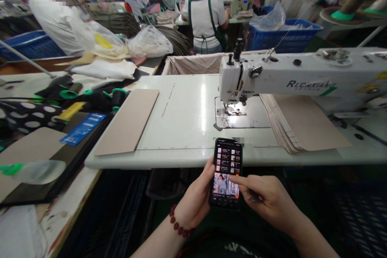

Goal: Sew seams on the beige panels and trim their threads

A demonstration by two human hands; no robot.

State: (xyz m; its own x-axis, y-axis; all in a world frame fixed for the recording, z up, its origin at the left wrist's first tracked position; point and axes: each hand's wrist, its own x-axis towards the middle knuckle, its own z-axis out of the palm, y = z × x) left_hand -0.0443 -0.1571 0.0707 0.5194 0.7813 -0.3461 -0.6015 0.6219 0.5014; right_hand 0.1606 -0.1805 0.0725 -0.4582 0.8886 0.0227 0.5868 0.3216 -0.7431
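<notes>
Glass smartphone (glossy, black) in left hand

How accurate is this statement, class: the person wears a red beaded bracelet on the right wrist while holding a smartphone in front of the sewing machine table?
Not quite. The head view shows the red beaded bracelet on the wrist of the left hand, not the right. That hand does hold the smartphone in front of the sewing machine table.

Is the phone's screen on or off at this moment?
On: the smartphone in the left hand shows a lit feed of pictures and text.
</notes>
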